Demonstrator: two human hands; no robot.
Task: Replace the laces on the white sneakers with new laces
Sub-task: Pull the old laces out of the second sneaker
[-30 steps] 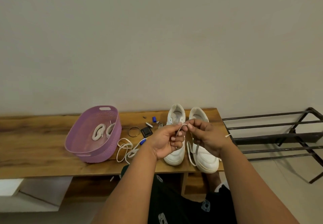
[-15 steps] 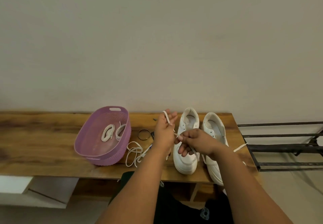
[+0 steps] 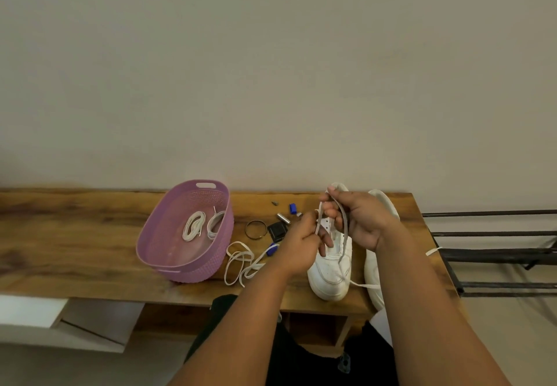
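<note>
Two white sneakers stand side by side on the wooden bench [image 3: 75,235], toes toward me: the left sneaker [image 3: 330,274] and the right sneaker [image 3: 373,274], partly hidden by my right forearm. Above the left sneaker both hands hold one greyish lace [image 3: 343,244]. My left hand [image 3: 301,244] pinches one strand, and my right hand [image 3: 358,219] pinches the lace higher up, with its end hanging down across the shoe's toe. Another loose white lace [image 3: 241,260] lies tangled on the bench left of the shoes.
A purple plastic basket [image 3: 168,229] holds two coiled white laces [image 3: 194,225]. Small items lie behind my left hand: a metal ring [image 3: 255,229], a black square object [image 3: 278,230], a blue cap [image 3: 292,208]. A black metal rack [image 3: 497,253] stands right of the bench.
My right hand has risen and now pinches the lace above the left sneaker's heel. My left hand has dropped lower beside the shoe. The camera view shifted slightly.
</note>
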